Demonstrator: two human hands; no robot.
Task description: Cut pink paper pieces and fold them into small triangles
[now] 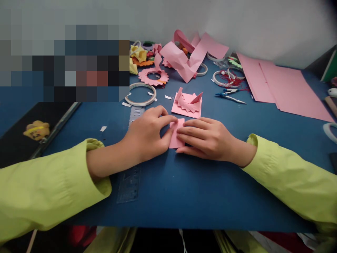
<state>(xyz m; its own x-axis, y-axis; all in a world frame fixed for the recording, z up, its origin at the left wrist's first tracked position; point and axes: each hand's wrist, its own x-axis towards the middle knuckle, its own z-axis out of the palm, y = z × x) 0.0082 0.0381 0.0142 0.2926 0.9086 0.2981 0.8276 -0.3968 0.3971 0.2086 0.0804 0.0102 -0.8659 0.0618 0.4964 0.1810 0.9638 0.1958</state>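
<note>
A small pink paper piece [175, 144] lies on the blue table [171, 196], between both hands. The left hand [147, 131] has thumb and index fingertip spaced along its left edge; whether they pinch it cannot be told. The right hand [205, 138] rests extended fingers on its right side, not clasped.

Caution: uneven fingertip pressure could shift the piece and skew an edge or crease. A forward slip could disturb the pink folded-paper assembly [188, 104], just beyond the fingertips. Left forearm movement could displace the clear plastic ruler [128, 191] beneath it.

Containers: none identifiable. The tape roll [153, 93] and drawing compass [231, 95] lie directly on the table, farther off.
</note>
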